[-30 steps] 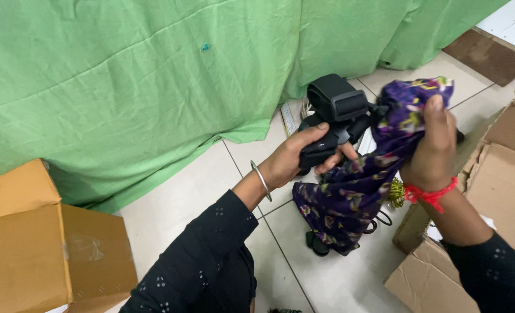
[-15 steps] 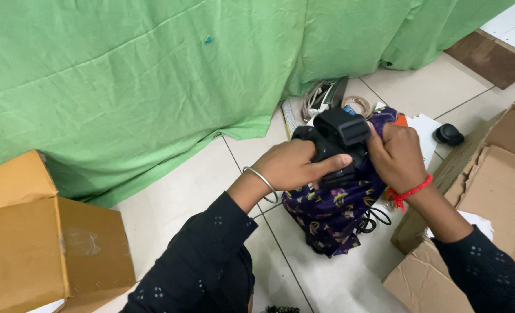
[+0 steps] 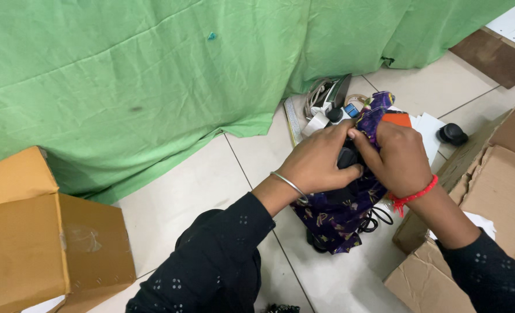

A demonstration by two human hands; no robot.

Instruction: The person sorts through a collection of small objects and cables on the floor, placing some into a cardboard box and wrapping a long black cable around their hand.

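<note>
A purple flowered cloth bag (image 3: 335,214) stands on the tiled floor. My left hand (image 3: 318,162), with a silver bangle on the wrist, presses a black device (image 3: 346,157) down into the bag's mouth; only a small part of the device shows between my fingers. My right hand (image 3: 397,156), with a red thread on the wrist, grips the bag's upper edge beside the device. A black cable (image 3: 378,219) loops out by the bag's base.
A green cloth (image 3: 153,75) hangs behind. Open cardboard boxes sit at the right (image 3: 489,191) and a closed one at the left (image 3: 31,243). Papers, an orange item (image 3: 397,119), cables and a small black round object (image 3: 453,134) lie on the floor beyond the bag.
The black device was held up above the bag with the cloth lifted; both hands have come down and the device has sunk into the bag's mouth.
</note>
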